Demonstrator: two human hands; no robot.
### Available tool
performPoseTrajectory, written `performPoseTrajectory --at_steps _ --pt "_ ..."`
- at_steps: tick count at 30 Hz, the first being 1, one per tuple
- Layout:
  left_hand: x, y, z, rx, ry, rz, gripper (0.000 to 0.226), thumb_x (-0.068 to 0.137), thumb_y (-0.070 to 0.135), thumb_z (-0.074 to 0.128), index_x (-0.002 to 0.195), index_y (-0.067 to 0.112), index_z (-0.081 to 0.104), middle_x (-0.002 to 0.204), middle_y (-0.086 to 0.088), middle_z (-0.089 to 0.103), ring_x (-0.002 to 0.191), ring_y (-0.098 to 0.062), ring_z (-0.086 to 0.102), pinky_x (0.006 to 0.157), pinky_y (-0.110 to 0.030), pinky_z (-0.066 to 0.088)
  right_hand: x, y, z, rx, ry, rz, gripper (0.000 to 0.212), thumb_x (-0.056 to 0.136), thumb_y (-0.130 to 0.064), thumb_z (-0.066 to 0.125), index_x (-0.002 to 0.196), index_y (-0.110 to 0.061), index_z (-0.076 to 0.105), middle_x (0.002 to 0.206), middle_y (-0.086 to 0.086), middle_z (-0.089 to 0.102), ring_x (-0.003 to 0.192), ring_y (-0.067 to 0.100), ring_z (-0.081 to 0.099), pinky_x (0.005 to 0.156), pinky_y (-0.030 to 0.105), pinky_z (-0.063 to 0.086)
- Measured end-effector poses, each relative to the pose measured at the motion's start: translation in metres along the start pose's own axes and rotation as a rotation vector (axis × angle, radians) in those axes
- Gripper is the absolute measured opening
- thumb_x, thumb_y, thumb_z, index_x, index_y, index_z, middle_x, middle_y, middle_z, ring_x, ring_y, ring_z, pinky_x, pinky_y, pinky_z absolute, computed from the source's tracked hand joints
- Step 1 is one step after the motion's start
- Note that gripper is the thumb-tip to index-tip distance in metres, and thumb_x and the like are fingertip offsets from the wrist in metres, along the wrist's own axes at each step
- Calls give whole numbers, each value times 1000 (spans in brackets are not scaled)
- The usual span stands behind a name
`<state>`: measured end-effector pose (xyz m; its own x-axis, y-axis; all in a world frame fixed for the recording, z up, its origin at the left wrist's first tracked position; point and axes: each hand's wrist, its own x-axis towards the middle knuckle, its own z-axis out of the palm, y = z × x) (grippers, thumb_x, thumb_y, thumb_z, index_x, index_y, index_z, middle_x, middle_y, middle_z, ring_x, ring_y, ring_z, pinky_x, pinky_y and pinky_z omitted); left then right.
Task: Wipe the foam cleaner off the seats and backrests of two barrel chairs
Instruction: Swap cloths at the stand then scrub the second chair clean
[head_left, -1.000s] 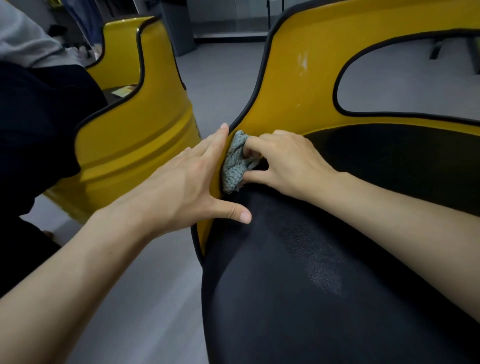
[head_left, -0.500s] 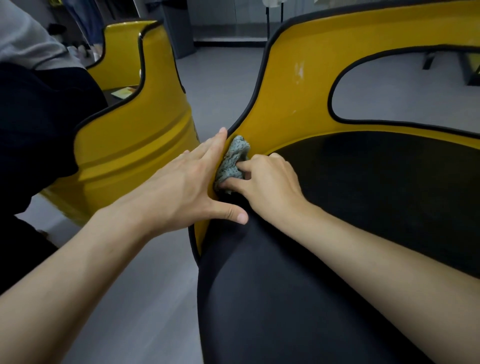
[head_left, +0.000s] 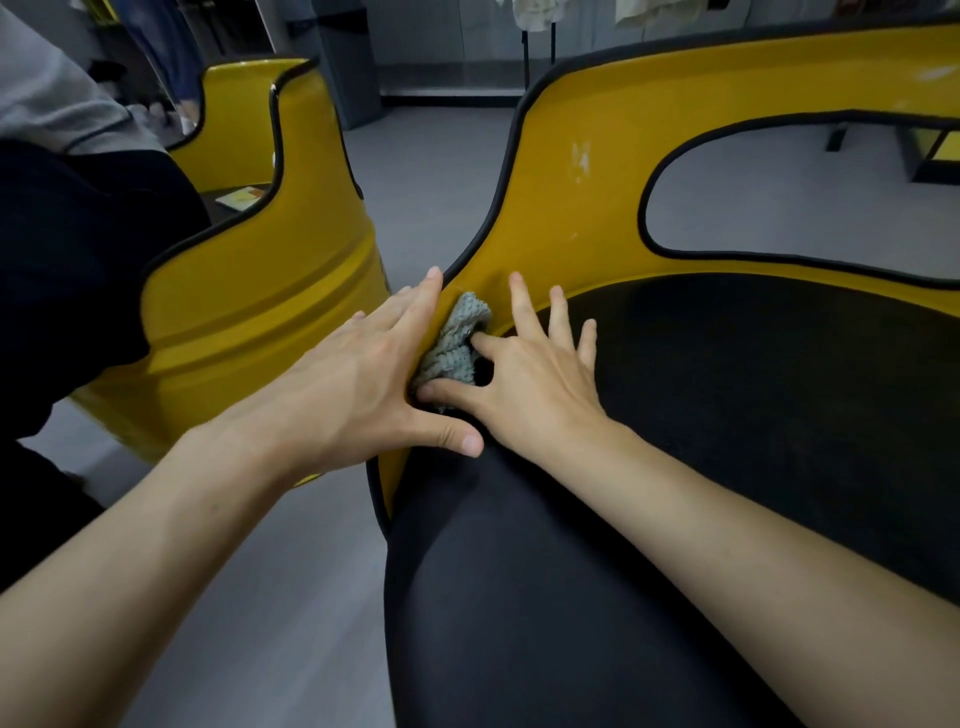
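So the near barrel chair (head_left: 597, 208) is glossy yellow metal, curved, with black rubbery trim (head_left: 498, 208) round every edge and a rounded cut-out in the backrest. Its seat (head_left: 727, 415) is a matte black pad with a fine grain.

The cloth (head_left: 457, 338) is a small grey knit rag, chunky ribbed texture. It's bunched up at the seat's left edge, right where the pad meets the yellow wall. The right hand (head_left: 535, 384) pinches it between thumb and bent index finger, and the other three fingers fan out straight against the yellow. The left hand (head_left: 358, 384) lies flat and wide along the chair's left rim, holding nothing, with the thumb down on the pad.

There are a few pale smears higher on the backrest, can't tell what they are.

The second barrel chair (head_left: 249, 291) stands just left across a strip of grey floor (head_left: 431, 171). It has the same yellow ribbed drum, and a small card (head_left: 241, 198) lies on its seat.
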<state>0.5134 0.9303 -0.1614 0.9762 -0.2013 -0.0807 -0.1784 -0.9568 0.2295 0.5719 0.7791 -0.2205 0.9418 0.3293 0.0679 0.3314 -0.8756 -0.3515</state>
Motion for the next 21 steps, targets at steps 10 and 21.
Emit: performPoseTrajectory --at_steps 10,21 --pt "4 -3 3 29 8 7 143 57 90 59 158 29 -23 168 14 -15 152 -2 -16 128 -40 1 6 -5 2 -114 -204 79 87 91 -80 11 161 -29 -2 164 2 -28 149 41 -25 116 64 -16" --pt "6 -10 3 30 -16 41 150 48 103 52 155 35 -27 156 28 -25 148 5 -25 126 -35 -2 10 -11 3 -43 -179 103 69 103 -61 11 161 -27 1 163 5 -30 147 40 -29 118 61 -15"
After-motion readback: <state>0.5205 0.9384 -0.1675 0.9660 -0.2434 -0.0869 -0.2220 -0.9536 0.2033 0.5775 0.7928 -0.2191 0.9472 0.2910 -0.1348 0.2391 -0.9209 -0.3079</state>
